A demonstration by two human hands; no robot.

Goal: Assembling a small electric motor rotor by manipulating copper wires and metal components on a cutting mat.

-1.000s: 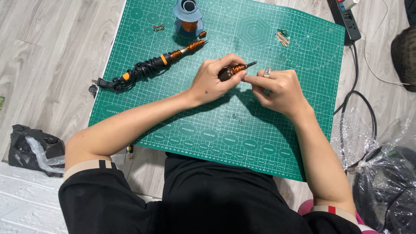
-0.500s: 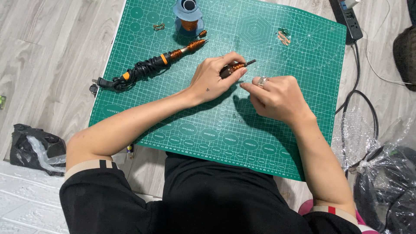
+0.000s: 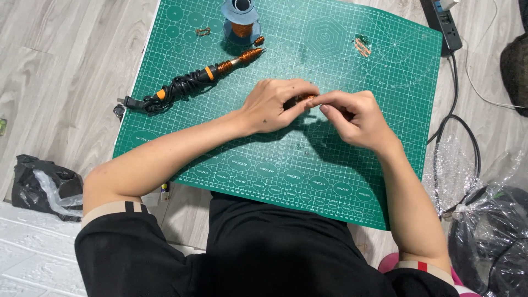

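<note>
My left hand [image 3: 275, 104] is closed around a small dark tool wound with copper wire [image 3: 300, 100], mostly hidden by my fingers. My right hand [image 3: 355, 118] meets it from the right, thumb and fingers pinched at the tool's tip. Both hands hover over the middle of a green cutting mat [image 3: 220, 137]. A soldering iron [image 3: 220, 69] with an orange-and-black handle and coiled black cord lies up and to the left. A blue spool of copper wire [image 3: 241, 19] stands at the mat's far edge.
Small copper bits [image 3: 362, 47] lie at the mat's upper right, and a small metal piece [image 3: 203, 32] left of the spool. A black power strip [image 3: 440, 22] and cables run on the right. Plastic bags [image 3: 484, 220] sit at lower right, a dark bag [image 3: 41, 184] at left.
My right hand has come back up against the tool's tip after drawing slightly away. The tool, earlier sticking out between my hands, is now almost covered by my fingers.
</note>
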